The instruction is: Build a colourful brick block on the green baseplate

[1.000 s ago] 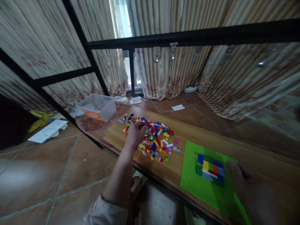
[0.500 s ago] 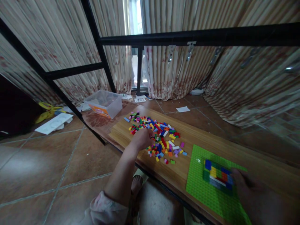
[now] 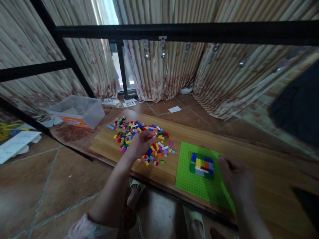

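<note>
Many loose bricks (image 3: 136, 127) surround the left hand (image 3: 141, 143), its fingers drawn narrow, whether around one of them cannot be told, while to its right the green board (image 3: 185, 186) bears a flat brick block (image 3: 203, 164), nearer the right hand (image 3: 235, 176), which curls at the board's right edge, its hold unclear.

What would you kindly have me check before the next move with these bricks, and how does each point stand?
1. Left hand at the loose bricks: ok, it is over the pile.
2. Brick in the left grip: cannot tell, the fingertips are too small and blurred.
3. Right hand beside the green baseplate: ok, it is at the right edge.
4. Brick build on the baseplate: ok, with bare studs around it.
5. Loose bricks apart from the baseplate: ok, a strip of wooden tabletop shows between.
6. Loose bricks sorted by colour: not ok, they lie mixed.
</note>
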Demonstrator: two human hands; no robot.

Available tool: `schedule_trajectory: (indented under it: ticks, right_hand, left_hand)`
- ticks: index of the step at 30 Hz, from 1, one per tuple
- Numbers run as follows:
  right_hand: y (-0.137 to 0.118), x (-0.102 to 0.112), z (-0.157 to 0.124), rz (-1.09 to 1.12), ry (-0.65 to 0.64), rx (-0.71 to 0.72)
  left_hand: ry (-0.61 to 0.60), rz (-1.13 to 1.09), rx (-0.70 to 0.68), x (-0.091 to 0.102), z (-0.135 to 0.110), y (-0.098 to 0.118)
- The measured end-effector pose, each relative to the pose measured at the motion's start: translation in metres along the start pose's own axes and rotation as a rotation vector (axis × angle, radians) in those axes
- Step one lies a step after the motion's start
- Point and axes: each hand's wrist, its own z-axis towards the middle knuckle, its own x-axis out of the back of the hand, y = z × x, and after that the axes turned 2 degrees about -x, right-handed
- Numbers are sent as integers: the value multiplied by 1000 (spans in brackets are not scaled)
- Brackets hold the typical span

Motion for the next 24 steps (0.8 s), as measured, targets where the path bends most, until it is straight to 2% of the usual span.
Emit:
schedule_trajectory:
  ticks: [3,6,9,13,24]
  right_hand:
    - [-4,1,-1,45,9,11]
    - [-6,3,-1,94,22,23]
    - [-5,3,-2,114,24,33]
    - [-1,4,-2,160,26,66]
    - [-5,7,-3,181,15,56]
  left_hand:
    - [-123,-224,42,-46,-9,9]
    - [-226,-291,97,-91,-22,16]
    - [-275,-333,196,-120,-29,20]
    - [-268,-400,288,-134,-31,24]
    - [-238,-236,229,-147,-28,16]
